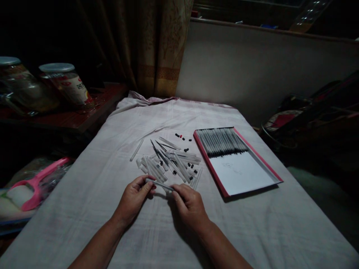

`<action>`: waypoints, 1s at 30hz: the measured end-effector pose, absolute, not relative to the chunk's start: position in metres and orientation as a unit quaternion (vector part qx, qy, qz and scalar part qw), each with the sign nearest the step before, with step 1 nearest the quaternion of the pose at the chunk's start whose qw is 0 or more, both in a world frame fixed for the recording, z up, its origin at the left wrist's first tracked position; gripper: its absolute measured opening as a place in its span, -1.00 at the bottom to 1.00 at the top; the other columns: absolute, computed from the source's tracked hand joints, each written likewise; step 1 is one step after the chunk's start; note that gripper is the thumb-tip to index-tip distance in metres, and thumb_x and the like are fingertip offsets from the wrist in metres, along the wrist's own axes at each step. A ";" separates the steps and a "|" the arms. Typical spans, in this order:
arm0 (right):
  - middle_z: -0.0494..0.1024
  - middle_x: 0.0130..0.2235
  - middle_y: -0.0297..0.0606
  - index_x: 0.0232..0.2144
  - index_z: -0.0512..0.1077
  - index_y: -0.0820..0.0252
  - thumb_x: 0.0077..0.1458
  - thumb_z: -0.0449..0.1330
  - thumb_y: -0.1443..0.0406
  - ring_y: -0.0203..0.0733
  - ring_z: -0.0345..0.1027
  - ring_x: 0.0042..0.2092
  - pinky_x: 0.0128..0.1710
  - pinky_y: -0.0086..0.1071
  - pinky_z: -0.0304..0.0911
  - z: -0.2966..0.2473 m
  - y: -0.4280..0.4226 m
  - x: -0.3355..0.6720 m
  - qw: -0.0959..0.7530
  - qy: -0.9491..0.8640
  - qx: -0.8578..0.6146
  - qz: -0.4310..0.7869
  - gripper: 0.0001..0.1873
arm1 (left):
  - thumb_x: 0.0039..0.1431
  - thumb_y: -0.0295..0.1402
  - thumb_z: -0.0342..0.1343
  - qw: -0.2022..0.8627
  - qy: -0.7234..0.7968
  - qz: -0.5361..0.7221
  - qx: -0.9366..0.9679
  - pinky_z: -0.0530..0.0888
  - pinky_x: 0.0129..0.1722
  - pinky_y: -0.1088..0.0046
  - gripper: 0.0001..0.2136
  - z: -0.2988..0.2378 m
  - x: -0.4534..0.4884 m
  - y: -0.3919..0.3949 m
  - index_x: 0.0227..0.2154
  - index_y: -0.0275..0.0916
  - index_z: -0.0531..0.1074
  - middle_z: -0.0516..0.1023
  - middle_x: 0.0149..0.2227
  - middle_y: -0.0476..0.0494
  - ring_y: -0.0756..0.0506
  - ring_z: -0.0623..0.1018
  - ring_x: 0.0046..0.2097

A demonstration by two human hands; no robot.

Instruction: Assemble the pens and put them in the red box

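The left hand (137,194) pinches one end of a slim pale tube (160,184) between thumb and fingers, and the right hand (192,203) pinches the other end the same way. The tube lies level between them, to the left of the near-left corner of the box (215,172). For a good result, I would keep both pinches in one straight line, let the left hand hold firm as the steady end, and work the right end with light, even pressure, since a thin tube could bend or slip if pushed askew. What sits at the right fingertips is too small to tell.

Counting outward: two hands, one tube between them. Left of the box lies one loose heap of clear barrels (181,167), too tangled to count, with several thin dark refills (155,149) among them. One barrel (136,150) lies apart, on the heap's side farthest from the box. Around the heap are roughly ten black caps (195,171) and one red cap (181,136), the red one off the box's far-left corner. There is one box; its far half holds one row of pens (221,142), perhaps twenty, packed too tightly for a sure count.
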State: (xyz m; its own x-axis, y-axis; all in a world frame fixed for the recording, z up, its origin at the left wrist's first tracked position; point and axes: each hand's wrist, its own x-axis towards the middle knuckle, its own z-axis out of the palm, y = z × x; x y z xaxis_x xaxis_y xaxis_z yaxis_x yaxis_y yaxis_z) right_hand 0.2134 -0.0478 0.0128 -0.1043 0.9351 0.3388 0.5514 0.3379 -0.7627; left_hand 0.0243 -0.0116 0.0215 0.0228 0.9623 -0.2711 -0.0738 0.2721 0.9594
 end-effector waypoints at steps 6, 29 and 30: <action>0.58 -0.41 -0.20 -0.25 0.56 0.18 0.21 0.04 0.33 -0.19 0.47 -0.36 -0.36 -0.41 0.33 0.013 -0.048 0.206 0.416 -0.701 -0.538 0.215 -0.72 | -0.18 -0.06 0.40 0.602 0.532 0.450 0.389 0.48 -0.38 0.49 -0.56 0.023 0.024 -0.010 -0.32 -0.28 0.53 0.57 -0.46 -0.06 -0.02 0.53 -0.44; 0.63 -0.14 -0.04 -0.10 0.55 0.23 0.21 0.01 0.19 0.02 0.51 -0.13 -0.22 -0.29 0.28 0.063 0.072 0.331 0.200 -0.466 -0.861 0.025 -0.61 | -0.11 -0.13 0.42 0.725 0.417 0.451 0.311 0.47 -0.45 0.52 -0.48 0.022 0.014 0.002 -0.09 -0.25 0.48 0.51 -0.31 -0.08 -0.02 0.53 -0.36; 0.63 -0.13 -0.02 -0.09 0.55 0.23 0.21 0.01 0.20 0.03 0.50 -0.12 -0.22 -0.28 0.28 0.062 0.079 0.334 0.183 -0.461 -0.868 0.024 -0.60 | -0.10 -0.15 0.41 0.731 0.413 0.450 0.304 0.47 -0.44 0.52 -0.51 0.021 0.013 0.002 -0.10 -0.26 0.49 0.51 -0.31 -0.09 -0.02 0.53 -0.35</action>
